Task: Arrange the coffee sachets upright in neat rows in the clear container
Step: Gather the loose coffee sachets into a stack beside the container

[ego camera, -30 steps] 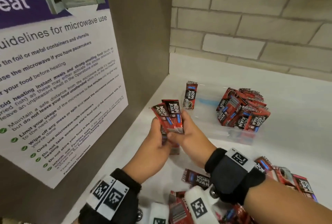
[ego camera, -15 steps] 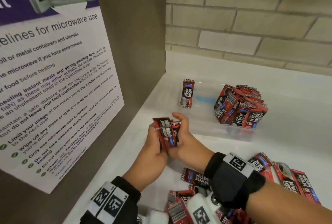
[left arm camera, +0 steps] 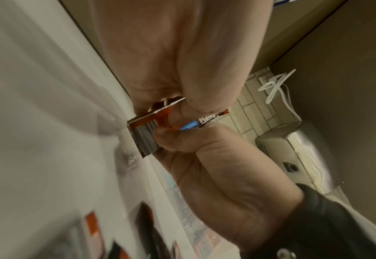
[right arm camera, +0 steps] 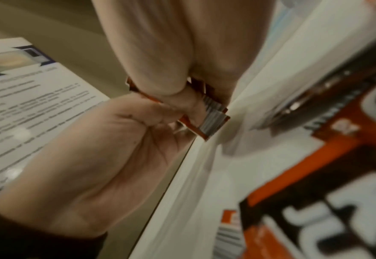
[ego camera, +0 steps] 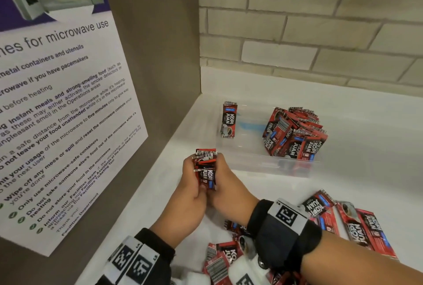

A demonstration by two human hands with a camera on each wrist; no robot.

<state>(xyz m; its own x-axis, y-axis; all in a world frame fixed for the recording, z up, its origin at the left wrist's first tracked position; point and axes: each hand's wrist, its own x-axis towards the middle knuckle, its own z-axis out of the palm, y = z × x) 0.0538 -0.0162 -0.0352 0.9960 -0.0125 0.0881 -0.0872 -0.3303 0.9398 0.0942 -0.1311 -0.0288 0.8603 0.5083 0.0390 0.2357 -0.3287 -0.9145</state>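
A small stack of red and black coffee sachets [ego camera: 206, 170] stands on end between my two hands above the white counter. My left hand [ego camera: 191, 185] grips its left side and my right hand [ego camera: 226, 181] grips its right side. In the left wrist view the stack's [left arm camera: 144, 136] barcode ends are level. The right wrist view shows the same stack [right arm camera: 213, 121] just above the counter. Behind sits the clear container [ego camera: 251, 167], holding one upright sachet [ego camera: 229, 120] at its left end and a leaning bunch of sachets [ego camera: 295, 133] at its right end.
Loose sachets [ego camera: 357, 223] lie scattered on the counter by my right wrist and below it. A brown side panel with a microwave poster [ego camera: 68, 113] closes off the left. A brick wall [ego camera: 309, 33] stands behind the container.
The sachets were fanned out and held higher; now they are squared into a tight stack and both hands have come down and nearer to me.
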